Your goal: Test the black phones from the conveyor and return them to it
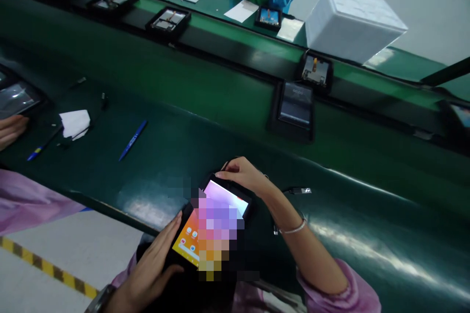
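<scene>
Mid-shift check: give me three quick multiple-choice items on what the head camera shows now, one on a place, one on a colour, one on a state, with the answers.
1. Where does the blue pen lie?
A. on the green bench, left of the person's hands
B. on the white box
C. in the left hand

2. What colour is the box on the far side of the line?
A. black
B. white
C. yellow

3. How is the tablet between the hands?
A. screen dark
B. screen lit
C. wrapped in paper

Answers:
1 A, the pen lies alone on the green surface.
2 B, its faces are white.
3 B, icons glow while the left hand holds its edge and the right hand grips its top.
</scene>
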### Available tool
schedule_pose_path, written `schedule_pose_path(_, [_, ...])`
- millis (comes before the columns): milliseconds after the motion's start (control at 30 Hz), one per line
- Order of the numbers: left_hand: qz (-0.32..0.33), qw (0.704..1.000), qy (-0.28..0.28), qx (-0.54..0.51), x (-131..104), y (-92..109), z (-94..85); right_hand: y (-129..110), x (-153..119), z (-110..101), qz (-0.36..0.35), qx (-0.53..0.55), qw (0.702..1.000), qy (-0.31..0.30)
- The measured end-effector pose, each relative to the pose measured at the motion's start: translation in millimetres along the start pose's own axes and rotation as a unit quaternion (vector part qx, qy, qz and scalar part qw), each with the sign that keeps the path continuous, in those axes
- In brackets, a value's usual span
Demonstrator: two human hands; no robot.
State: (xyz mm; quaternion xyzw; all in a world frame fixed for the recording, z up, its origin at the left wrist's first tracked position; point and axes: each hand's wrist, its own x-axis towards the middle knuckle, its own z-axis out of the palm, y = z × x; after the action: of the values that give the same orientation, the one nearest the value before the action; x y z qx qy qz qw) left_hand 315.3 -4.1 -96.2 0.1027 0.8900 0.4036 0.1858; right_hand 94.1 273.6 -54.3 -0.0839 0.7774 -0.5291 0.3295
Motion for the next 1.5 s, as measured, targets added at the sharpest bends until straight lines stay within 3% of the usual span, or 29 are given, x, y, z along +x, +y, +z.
schedule_pose_path(100, [0.005, 0.994, -0.009, -0.112, 26, 21, -20.6, -25, -14, 7, -0.021, -0.045, 0.998, 0.027])
schedule_pose_path(200, [0.014, 0.961, 0.048, -0.272, 67, 46, -37.5, -46, -24, 10, -0.036, -0.102, 0.993, 0.048])
schedule_pose_path(333, [-0.003, 0.958, 0.106, -0.267, 102, 65, -43.5, -55, -31, 9, -0.038, -0.137, 0.988, 0.056])
schedule_pose_path(500, [0.008, 0.968, 0.097, -0.232, 100, 71, -49.9, -59, -38, 6, -0.044, -0.133, 0.989, 0.048])
schedule_pose_path(667, [-0.023, 0.967, 0.049, -0.250, 88, 78, -58.1, -64, -37, 4, -0.054, -0.115, 0.991, 0.026])
schedule_pose_path(733, [-0.072, 0.943, 0.025, -0.325, 86, 75, -53.7, -62, -34, 3, -0.058, -0.105, 0.993, 0.015])
schedule_pose_path(867, [-0.171, 0.865, -0.005, -0.472, 88, 62, -34.5, -55, -27, 4, -0.059, -0.083, 0.995, 0.006])
schedule_pose_path(1067, [-0.158, 0.845, 0.056, -0.508, 92, 61, -12.1, -45, -22, 12, -0.051, -0.059, 0.997, 0.013])
schedule_pose_path(1233, [-0.157, 0.835, 0.078, -0.522, 94, 65, -8.3, -45, -21, 11, -0.049, -0.063, 0.996, 0.029])
schedule_pose_path(1333, [-0.150, 0.827, 0.094, -0.534, 97, 69, -16.5, -47, -38, 16, -0.064, -0.065, 0.990, 0.105])
schedule_pose_path(1400, [-0.145, 0.819, 0.113, -0.543, 98, 75, -25.9, -44, -57, 30, -0.072, -0.058, 0.968, 0.232])
schedule_pose_path(1467, [-0.144, 0.811, 0.133, -0.551, 97, 83, -35.5, -35, -78, 54, -0.071, -0.025, 0.920, 0.383])
schedule_pose_path(1500, [-0.147, 0.806, 0.145, -0.554, 96, 87, -39.7, -28, -87, 68, -0.060, 0.007, 0.913, 0.402])
